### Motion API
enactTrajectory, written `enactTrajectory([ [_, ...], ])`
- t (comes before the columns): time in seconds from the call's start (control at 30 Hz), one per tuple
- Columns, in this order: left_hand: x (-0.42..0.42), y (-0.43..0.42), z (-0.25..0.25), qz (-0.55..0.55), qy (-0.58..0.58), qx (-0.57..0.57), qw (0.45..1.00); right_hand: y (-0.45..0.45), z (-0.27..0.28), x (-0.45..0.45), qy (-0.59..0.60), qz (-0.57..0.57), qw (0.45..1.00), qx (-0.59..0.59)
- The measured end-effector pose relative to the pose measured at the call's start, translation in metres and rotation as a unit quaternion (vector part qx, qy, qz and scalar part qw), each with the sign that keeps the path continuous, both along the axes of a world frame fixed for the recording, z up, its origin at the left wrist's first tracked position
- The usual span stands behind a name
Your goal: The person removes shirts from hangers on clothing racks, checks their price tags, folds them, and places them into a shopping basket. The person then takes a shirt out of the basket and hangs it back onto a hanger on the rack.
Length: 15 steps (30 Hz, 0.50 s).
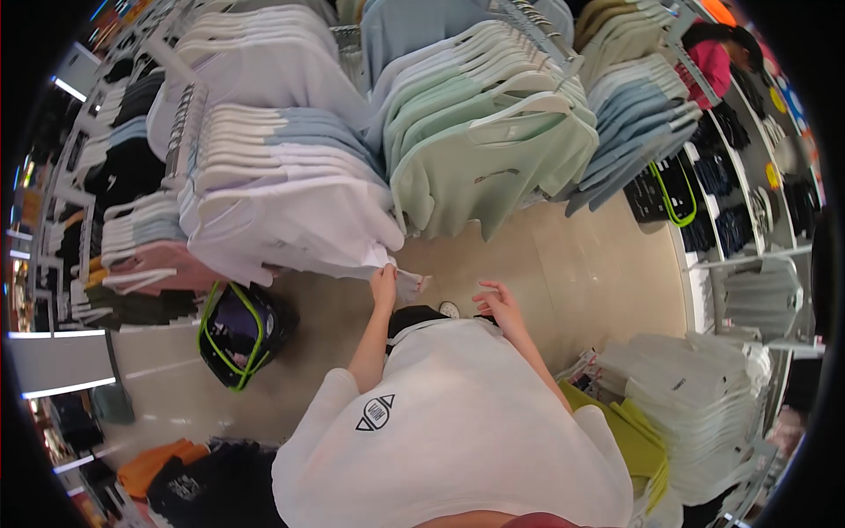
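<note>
My left hand (384, 287) is closed, its fingers pinching the edge of a pale lavender T-shirt (290, 220). That shirt hangs at the front of a row on a rail, and its pinched edge is drawn out toward me. My right hand (500, 304) is at waist height, apart from the clothes, with nothing in it and its fingers spread and slightly bent. Ahead of it hangs a pale green T-shirt (493, 176) with a small dark print, on a white hanger (519, 107).
A black basket with a lime-green rim (236, 378) stands on the floor at left. Another green-rimmed basket (673, 198) is at right, near shelves of folded clothes. Blue shirts (638, 128) hang beyond the green ones. Racks with white shirts (695, 387) and a black shirt (211, 484) flank me. A person in pink (709, 66) is at upper right.
</note>
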State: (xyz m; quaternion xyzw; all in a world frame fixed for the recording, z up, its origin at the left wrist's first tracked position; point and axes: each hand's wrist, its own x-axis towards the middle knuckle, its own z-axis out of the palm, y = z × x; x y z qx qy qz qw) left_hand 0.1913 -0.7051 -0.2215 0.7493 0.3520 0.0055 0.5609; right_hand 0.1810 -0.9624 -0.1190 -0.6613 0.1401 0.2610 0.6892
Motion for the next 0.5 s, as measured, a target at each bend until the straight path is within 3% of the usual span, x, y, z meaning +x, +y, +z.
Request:
enactTrajectory([
  [0.03,-0.004,0.0,0.011,0.016,0.003,0.0,1.0,0.0,-0.011,0.002,0.003,0.016,1.0,0.0],
  [0.1,-0.01,0.001,0.035,0.048,-0.139,-0.251,0.957,0.001,-0.033,0.008,-0.136,0.107,0.98,-0.098],
  [0.13,-0.013,0.002,0.05,0.063,-0.141,-0.249,0.956,0.001,-0.042,0.012,-0.136,0.123,0.978,-0.096],
  [0.2,-0.016,0.005,0.088,0.052,-0.237,-0.397,0.885,0.007,-0.052,0.022,-0.316,0.176,0.912,-0.192],
  [0.23,-0.018,0.007,0.104,0.064,-0.241,-0.393,0.885,0.012,-0.056,0.027,-0.318,0.188,0.911,-0.186],
  [0.3,-0.019,0.006,0.135,0.007,-0.312,-0.457,0.833,0.022,-0.055,0.034,-0.264,0.286,0.917,-0.091],
  [0.43,-0.017,-0.011,0.189,-0.037,-0.303,-0.423,0.853,0.053,-0.033,0.026,-0.285,0.315,0.905,0.001],
  [0.5,-0.015,-0.018,0.201,-0.068,-0.289,-0.437,0.849,0.066,-0.031,0.028,-0.361,0.299,0.883,0.034],
])
